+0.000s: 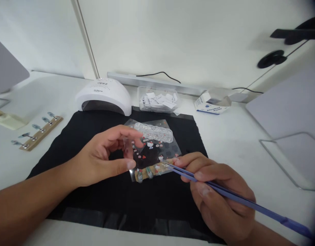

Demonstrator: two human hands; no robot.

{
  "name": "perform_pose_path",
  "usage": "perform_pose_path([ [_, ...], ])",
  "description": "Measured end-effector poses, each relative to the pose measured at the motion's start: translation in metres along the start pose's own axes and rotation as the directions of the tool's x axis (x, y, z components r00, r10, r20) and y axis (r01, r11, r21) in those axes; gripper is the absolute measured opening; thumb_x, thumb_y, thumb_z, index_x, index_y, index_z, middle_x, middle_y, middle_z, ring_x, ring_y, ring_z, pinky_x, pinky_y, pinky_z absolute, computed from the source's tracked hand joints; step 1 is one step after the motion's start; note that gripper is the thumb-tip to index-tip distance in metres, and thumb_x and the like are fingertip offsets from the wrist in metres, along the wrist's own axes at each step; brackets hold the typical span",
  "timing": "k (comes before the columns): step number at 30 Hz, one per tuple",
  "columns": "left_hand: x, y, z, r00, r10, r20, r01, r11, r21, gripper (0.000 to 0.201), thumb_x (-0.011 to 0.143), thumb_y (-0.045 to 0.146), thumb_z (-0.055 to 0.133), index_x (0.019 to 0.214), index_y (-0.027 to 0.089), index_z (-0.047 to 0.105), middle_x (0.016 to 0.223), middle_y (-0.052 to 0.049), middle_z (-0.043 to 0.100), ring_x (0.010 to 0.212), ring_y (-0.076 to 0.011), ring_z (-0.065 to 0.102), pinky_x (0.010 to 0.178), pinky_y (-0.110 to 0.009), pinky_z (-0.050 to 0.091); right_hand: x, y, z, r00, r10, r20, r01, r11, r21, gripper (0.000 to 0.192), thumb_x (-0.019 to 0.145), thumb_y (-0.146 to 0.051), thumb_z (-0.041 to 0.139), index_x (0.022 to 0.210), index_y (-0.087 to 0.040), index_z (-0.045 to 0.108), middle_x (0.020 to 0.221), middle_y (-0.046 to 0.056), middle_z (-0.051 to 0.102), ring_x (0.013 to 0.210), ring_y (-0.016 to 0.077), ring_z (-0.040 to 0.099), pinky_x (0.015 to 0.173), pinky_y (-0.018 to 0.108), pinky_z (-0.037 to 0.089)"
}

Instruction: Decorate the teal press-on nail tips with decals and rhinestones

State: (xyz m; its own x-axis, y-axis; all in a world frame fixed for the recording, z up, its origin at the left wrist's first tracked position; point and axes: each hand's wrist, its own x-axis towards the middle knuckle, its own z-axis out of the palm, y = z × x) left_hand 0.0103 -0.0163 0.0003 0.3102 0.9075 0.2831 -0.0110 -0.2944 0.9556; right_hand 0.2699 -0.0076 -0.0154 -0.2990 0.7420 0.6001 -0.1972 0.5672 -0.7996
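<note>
My right hand (221, 194) grips blue-purple tweezers (239, 202). Their tips are close over a light strip bearing several decorated nail tips (149, 172); whether anything is between the tips is too small to tell. My left hand (113, 150) hovers by the left side of the strip, thumb and fingers apart, with nothing seen in it. Clear sticker sheets (170, 149) with small cartoon cat faces and red motifs lie under the strip. Across the sheets' upper part rests a clear compartment case (153, 132) with small shiny pieces inside.
A black mat (136, 205) covers the table's middle. Behind it stand a white nail lamp (103, 90), a clear box of white packets (158, 102) and an alcohol-pad carton (211, 104). Left are a wooden stand with nail tips (41, 133) and a pale bottle (10, 120).
</note>
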Motion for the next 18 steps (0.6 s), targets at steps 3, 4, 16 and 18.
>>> perform_pose_path([
  [3,-0.004,-0.003,0.003,1.000,-0.021,-0.005,0.021,0.999,0.035,0.041,0.081,0.012,0.074,0.118,0.026,0.065,0.102,-0.002,0.067,0.075,-0.0090,0.062,0.070,-0.019,0.056,-0.001,0.001,0.000,1.000,0.004,0.001,-0.004,1.000,0.003,0.027,0.087,-0.008,0.052,0.103,-0.023,0.068,0.077,0.006,0.065,0.091,0.0264,0.066,0.083,0.050,0.055],
  [4,-0.005,-0.003,0.005,1.000,-0.031,-0.005,0.031,0.998,0.046,0.040,0.081,0.012,0.074,0.117,0.026,0.065,0.101,-0.002,0.067,0.075,-0.0089,0.062,0.071,-0.018,0.056,-0.001,0.002,0.000,1.000,0.002,0.000,-0.002,1.000,0.001,0.027,0.087,-0.008,0.052,0.103,-0.023,0.069,0.077,0.006,0.065,0.091,0.0265,0.066,0.084,0.050,0.055],
  [16,-0.006,0.001,0.021,0.996,-0.066,-0.061,0.074,0.986,0.148,0.030,0.082,0.015,0.074,0.108,0.028,0.068,0.099,0.000,0.067,0.079,-0.0094,0.061,0.070,-0.018,0.054,-0.004,0.002,0.003,0.998,-0.040,0.041,0.040,0.999,-0.008,0.034,0.082,-0.002,0.052,0.106,-0.019,0.068,0.080,0.006,0.067,0.092,0.0260,0.067,0.088,0.049,0.054],
  [18,-0.006,0.002,0.023,0.994,-0.076,-0.077,0.086,0.987,0.136,0.027,0.082,0.016,0.073,0.106,0.026,0.069,0.097,-0.001,0.067,0.076,-0.0093,0.061,0.066,-0.017,0.053,-0.002,-0.001,0.004,0.997,-0.043,0.057,0.044,0.999,-0.021,0.034,0.081,-0.001,0.052,0.105,-0.018,0.068,0.079,0.006,0.067,0.092,0.0255,0.067,0.087,0.049,0.055],
])
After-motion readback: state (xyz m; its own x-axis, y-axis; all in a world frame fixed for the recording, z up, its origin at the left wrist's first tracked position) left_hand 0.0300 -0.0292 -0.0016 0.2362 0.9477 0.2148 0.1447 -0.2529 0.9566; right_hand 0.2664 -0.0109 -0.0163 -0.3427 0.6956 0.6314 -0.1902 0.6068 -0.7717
